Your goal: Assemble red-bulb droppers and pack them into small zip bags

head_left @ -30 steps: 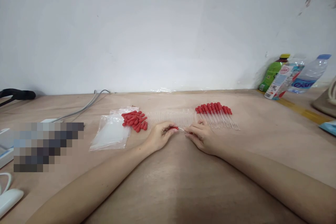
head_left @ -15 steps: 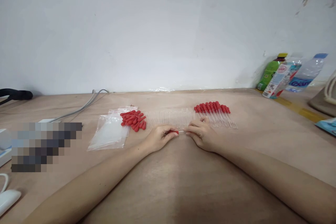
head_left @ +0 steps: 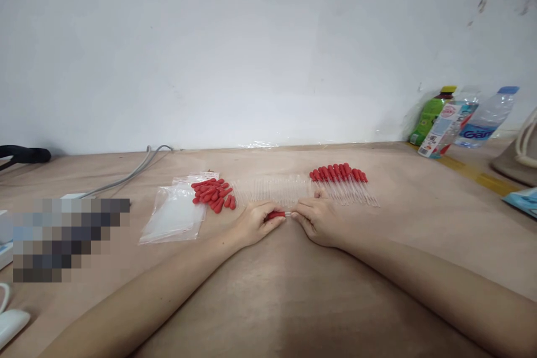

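Note:
My left hand (head_left: 258,224) is closed round a red rubber dropper bulb (head_left: 276,215), its open end facing right. Between thumb and fingers, my right hand (head_left: 318,218) pinches a thin clear glass dropper tube (head_left: 288,213), whose end meets the bulb. Just beyond both hands lies a row of loose glass tubes (head_left: 272,190). Left of that row is a pile of loose red bulbs (head_left: 212,191). Behind my right hand, several droppers with red bulbs fitted (head_left: 338,172) lie side by side, bulbs toward the wall.
Clear plastic zip bags (head_left: 172,215) lie at the left, near a grey cable (head_left: 126,177) and a white mouse (head_left: 12,324). A green bottle (head_left: 432,117) and a water bottle (head_left: 486,123) stand at the back right against the wall. A blurred patch covers something at far left.
My right hand has come slightly left, closer to my left hand. More of the red bulb now shows, and the stretch of tube between the hands is shorter.

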Demonstrator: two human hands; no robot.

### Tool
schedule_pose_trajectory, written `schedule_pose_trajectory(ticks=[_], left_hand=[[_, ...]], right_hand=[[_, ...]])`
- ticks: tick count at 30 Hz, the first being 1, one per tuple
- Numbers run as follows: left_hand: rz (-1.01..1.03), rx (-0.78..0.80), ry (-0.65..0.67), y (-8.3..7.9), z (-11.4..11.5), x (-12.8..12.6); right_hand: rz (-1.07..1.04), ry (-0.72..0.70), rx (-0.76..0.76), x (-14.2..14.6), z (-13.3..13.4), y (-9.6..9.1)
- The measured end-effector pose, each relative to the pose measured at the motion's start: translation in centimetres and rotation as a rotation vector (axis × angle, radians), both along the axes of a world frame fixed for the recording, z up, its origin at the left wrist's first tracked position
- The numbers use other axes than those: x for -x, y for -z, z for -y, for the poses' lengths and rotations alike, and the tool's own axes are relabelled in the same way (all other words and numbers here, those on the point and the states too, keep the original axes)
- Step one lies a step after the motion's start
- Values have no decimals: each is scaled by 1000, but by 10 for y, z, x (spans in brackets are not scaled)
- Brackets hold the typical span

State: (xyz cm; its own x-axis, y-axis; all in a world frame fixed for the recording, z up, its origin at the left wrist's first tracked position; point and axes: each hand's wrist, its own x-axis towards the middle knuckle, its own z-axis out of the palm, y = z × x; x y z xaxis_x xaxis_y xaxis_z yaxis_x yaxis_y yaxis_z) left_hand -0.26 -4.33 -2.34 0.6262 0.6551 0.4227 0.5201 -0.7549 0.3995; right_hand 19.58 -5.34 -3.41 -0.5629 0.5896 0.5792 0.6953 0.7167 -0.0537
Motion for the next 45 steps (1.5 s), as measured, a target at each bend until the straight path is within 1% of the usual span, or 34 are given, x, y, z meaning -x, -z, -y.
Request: schedule_pose_trajectory(ticks=[5, 10, 14, 16, 17, 19, 22, 24, 25, 27, 28, 35, 40, 45], left_hand=[[-17, -57, 29, 1, -2, 1], [-22, -66, 32, 0, -3, 2], [-7, -101, 2, -4, -1, 3], [9, -137, -44, -5, -1, 5], [18, -153, -76, -5, -2, 6], [30, -172, -141, -4, -4, 9], [-10, -157, -187, 0, -8, 13], [-66, -135, -201, 3, -10, 14], [-94, -124, -205, 4, -10, 14], [-135, -104, -198, 4, -11, 14], [-147, -96, -191, 4, -11, 14], [-203, -18, -151, 0, -11, 13], [-201, 0, -87, -3, -15, 15], [-155, 8, -39, -4, -21, 17]], right_hand=[[35, 7, 58, 5, -1, -2], [76, 2, 116, 7, -1, -6], [128, 31, 113, 7, 4, -16], [134, 65, 120, 4, 4, -24], [121, 99, 137, 1, 3, -28], [55, 213, 209, -8, -4, -37], [-72, 481, 371, -26, -21, -47], [-94, 666, 432, -36, -35, -51], [-92, 736, 450, -40, -41, -52], [-69, 818, 458, -45, -51, -50], [-54, 837, 453, -46, -53, -48], [24, 858, 408, -46, -55, -35], [43, 817, 351, -43, -55, -32], [70, 730, 321, -28, -51, -26]])
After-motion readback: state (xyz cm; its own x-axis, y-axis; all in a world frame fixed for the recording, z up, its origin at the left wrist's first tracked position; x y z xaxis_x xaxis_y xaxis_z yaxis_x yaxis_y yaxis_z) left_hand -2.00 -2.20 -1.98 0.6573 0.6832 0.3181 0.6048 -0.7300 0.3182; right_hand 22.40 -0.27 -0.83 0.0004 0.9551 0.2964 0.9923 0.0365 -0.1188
